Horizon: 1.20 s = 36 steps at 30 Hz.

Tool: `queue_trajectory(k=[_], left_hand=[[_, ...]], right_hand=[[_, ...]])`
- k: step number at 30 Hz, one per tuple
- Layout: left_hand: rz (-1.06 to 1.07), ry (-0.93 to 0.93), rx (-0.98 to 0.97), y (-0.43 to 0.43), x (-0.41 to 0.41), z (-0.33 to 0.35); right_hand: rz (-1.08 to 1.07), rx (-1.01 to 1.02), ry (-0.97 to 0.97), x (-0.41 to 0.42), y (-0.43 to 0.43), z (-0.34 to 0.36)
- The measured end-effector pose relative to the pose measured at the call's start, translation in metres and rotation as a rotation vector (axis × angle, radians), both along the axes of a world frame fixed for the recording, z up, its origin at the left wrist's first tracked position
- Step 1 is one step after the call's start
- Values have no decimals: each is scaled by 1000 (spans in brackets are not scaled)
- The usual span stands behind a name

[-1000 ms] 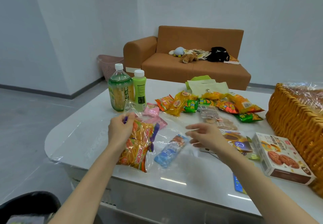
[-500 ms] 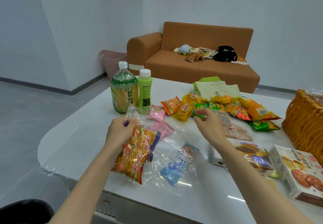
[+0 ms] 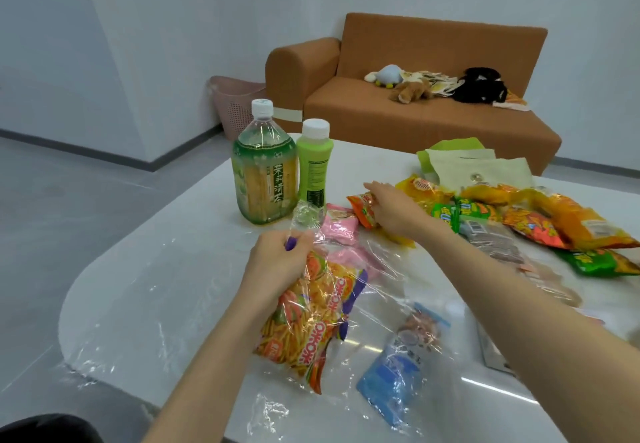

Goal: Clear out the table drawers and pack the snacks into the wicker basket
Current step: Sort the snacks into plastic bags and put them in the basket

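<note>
Plastic bag, neck pinched in left hand, should gape wider before right hand, gripping orange packet, feeds it in.

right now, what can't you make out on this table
Head view:
- Whether the right hand grips the orange packet: its back hides the fingertips.
- Box at the lower right: covered by the right forearm.
- Blue packet print: blurred under clear wrap.
- Wicker basket: outside the frame.
</note>
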<state>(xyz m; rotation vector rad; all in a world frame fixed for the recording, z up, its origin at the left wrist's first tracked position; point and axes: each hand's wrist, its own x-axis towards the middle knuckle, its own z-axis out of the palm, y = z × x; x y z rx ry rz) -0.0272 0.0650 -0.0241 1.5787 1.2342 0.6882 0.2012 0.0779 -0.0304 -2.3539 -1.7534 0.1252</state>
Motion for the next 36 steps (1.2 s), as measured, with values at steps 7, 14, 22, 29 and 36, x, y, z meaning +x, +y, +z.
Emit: queue_trajectory(k=[7,14,22,29,36], left_hand=[[-10,-18,-24,-2,5,6],[-39,3,-48,-5,5,5],[29,-94,-59,-10,-5,13],[139,-252,-147,-19,-20,18],[227,-391,-257,-38,-31,22]], right_hand=[[-47,-156,-240,6,-12,-10],[-158,-112,80,23,-34,-14],[-189,669,477,-7,-99,26],[-365,817,747,-5,-189,69],[-331,464,654,-20,-243,57]])
